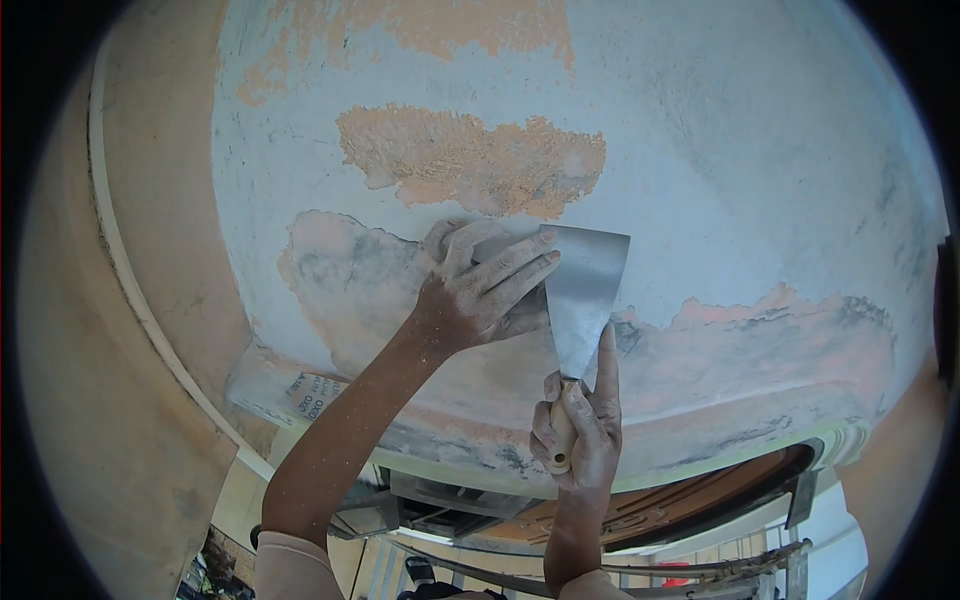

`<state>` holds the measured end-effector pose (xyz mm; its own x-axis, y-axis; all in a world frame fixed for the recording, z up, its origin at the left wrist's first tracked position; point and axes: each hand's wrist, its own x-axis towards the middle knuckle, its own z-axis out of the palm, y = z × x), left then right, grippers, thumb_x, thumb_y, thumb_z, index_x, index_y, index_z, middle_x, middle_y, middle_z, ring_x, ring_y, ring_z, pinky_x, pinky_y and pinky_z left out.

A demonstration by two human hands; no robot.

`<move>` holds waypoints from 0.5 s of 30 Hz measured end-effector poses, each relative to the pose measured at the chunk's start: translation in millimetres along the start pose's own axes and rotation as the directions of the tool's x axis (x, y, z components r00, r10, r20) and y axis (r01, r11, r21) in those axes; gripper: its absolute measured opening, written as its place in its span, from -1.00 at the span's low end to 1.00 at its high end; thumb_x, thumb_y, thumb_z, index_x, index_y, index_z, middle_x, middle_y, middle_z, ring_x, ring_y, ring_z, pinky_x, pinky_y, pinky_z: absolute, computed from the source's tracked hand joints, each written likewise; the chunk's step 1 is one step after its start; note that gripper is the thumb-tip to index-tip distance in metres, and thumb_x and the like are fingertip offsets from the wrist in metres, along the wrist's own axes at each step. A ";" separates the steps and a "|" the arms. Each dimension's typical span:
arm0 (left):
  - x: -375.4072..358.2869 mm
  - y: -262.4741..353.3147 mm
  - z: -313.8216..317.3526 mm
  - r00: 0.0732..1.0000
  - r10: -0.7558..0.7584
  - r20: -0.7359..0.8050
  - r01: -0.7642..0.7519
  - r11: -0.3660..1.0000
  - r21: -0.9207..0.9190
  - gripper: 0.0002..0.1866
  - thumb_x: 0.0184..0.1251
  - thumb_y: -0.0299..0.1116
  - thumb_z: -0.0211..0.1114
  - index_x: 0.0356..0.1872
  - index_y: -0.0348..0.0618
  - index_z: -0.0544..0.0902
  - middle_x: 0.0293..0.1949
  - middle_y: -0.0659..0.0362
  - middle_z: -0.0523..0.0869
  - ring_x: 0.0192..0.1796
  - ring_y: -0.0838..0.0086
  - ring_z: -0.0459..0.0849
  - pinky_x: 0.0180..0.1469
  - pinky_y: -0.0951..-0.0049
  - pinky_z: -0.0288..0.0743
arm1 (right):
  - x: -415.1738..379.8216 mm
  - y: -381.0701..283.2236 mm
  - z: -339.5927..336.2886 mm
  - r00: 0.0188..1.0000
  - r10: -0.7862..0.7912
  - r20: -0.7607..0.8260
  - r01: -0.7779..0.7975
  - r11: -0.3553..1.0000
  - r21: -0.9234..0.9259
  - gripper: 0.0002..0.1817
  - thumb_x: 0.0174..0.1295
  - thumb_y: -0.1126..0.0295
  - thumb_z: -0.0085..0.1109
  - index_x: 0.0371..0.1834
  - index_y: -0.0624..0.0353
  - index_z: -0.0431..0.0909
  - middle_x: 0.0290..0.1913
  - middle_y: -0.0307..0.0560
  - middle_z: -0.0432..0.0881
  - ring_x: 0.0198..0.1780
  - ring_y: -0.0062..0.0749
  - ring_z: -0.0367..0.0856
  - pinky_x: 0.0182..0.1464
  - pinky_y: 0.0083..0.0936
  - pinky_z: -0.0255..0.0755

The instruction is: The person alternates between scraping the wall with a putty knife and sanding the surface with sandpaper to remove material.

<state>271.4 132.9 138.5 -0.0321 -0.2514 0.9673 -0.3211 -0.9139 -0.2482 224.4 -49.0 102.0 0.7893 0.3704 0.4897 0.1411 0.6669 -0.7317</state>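
Firmly, a dusty right hand (586, 425) grips a putty knife (577, 345) at a peeling wall (690, 170), the open left hand (484, 287) beside its blade (589, 270)

1. The place looked like a building under repair; whether home or shop could not be told.
2. Its pale blue wall (700, 150) had flaked into rough peach patches (470, 160), with a broad metal scraper (585, 275) against it.
3. Below ran a pale green moulding (715, 463), above a curved brown panel (690, 500).
4. Lower still, long poles (710, 570) crossed the view.
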 end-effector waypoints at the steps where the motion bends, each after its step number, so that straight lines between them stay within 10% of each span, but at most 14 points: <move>1: -0.6 0.0 -2.0 0.999 0.036 0.015 -0.036 0.999 0.013 -0.42 -0.16 0.11 0.42 -0.05 0.12 0.62 0.12 0.39 0.56 0.04 0.28 0.42 0.09 0.11 0.22 | -1.8 1.3 -1.7 1.000 -0.004 -0.004 0.004 1.000 -0.007 -0.26 0.31 0.55 -0.19 0.48 -0.06 -0.30 -0.30 0.02 0.47 -0.71 -0.65 0.38 -0.84 -0.75 0.20; 15: 1.0 -1.6 -0.4 1.000 0.003 -0.006 -0.003 1.000 -0.009 -0.43 -0.17 0.07 0.44 -0.05 0.11 0.62 0.12 0.38 0.56 0.02 0.23 0.43 0.10 0.10 0.22 | 1.2 2.5 5.6 1.000 -0.020 -0.014 0.020 0.998 0.053 -0.24 0.27 0.56 -0.08 0.47 0.08 -0.26 -0.34 -0.07 0.50 -0.65 -0.64 0.42 -0.78 -0.72 0.24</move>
<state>271.5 134.2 139.9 -0.0386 -0.2520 0.9670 -0.3299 -0.9102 -0.2504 222.4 -43.3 103.4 0.7944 0.3483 0.4976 0.1256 0.7073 -0.6957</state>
